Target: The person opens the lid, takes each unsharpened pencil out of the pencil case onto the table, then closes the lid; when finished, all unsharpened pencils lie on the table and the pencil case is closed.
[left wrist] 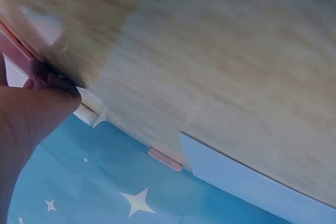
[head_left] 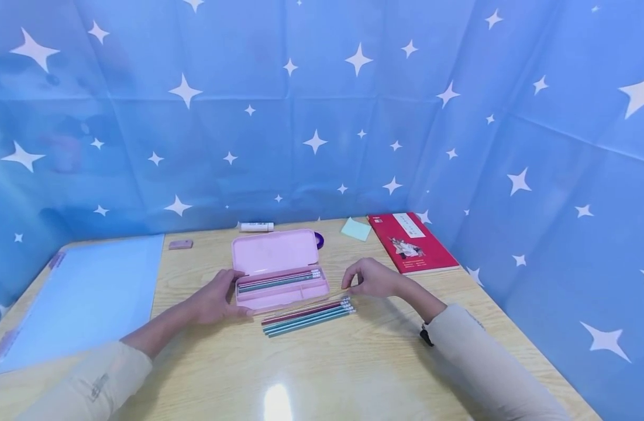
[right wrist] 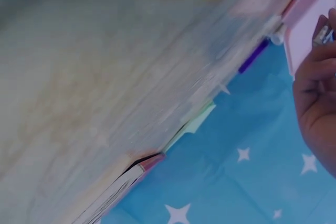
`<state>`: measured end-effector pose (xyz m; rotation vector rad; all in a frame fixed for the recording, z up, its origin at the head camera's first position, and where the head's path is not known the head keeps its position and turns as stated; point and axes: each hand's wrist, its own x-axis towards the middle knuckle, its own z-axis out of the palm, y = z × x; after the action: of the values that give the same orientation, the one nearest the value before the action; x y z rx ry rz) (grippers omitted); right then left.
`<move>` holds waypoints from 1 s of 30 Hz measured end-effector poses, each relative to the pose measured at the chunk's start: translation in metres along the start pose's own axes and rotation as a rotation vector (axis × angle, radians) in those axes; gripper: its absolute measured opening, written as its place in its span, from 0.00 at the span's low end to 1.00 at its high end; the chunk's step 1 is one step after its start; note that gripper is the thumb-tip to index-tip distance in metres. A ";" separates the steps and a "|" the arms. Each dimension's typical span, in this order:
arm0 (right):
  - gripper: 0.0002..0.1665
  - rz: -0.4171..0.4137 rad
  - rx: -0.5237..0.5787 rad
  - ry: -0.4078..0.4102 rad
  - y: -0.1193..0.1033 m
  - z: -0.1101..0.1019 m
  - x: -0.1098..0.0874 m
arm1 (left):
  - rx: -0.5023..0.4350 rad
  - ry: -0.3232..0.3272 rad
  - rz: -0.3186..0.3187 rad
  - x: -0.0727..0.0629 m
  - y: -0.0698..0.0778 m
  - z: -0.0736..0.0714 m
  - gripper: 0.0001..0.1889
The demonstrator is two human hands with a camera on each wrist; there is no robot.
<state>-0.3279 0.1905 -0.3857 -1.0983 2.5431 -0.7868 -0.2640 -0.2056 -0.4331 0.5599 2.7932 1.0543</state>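
An open pink pencil case (head_left: 275, 252) lies on the table, its lid tipped back. Several pencils (head_left: 279, 281) rest in its rear compartment. My left hand (head_left: 216, 297) grips the case's left end, thumb along the front and fingers behind. Between thumb and fingers, my right hand (head_left: 371, 278) pinches the eraser end of a gold-coloured pencil (head_left: 316, 303), which slants leftward in front of the case. The right wrist view shows its silvery end (right wrist: 323, 35) between the fingers. Below it on the table lie several teal pencils (head_left: 308, 323) and dark red pencils (head_left: 300, 311), eraser ends to the right.
Behind the case are a white tube (head_left: 256, 227) and a purple round object (head_left: 319, 240). A pink eraser (head_left: 181, 244) and a large blue sheet (head_left: 85, 298) lie left. Pale green sticky notes (head_left: 355, 229) and a red book (head_left: 412, 242) lie right. A starry curtain (head_left: 269, 140) hangs behind.
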 end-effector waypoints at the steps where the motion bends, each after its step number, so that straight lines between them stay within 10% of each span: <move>1: 0.06 0.000 -0.002 -0.006 -0.002 0.001 -0.001 | 0.004 0.000 -0.003 0.000 0.000 0.000 0.53; 30: 0.05 -0.043 0.038 -0.132 -0.019 0.013 -0.017 | 0.011 -0.004 -0.001 0.001 -0.002 0.002 0.53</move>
<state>-0.2995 0.1870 -0.3854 -1.1570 2.3936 -0.7445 -0.2653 -0.2051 -0.4360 0.5617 2.7972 1.0366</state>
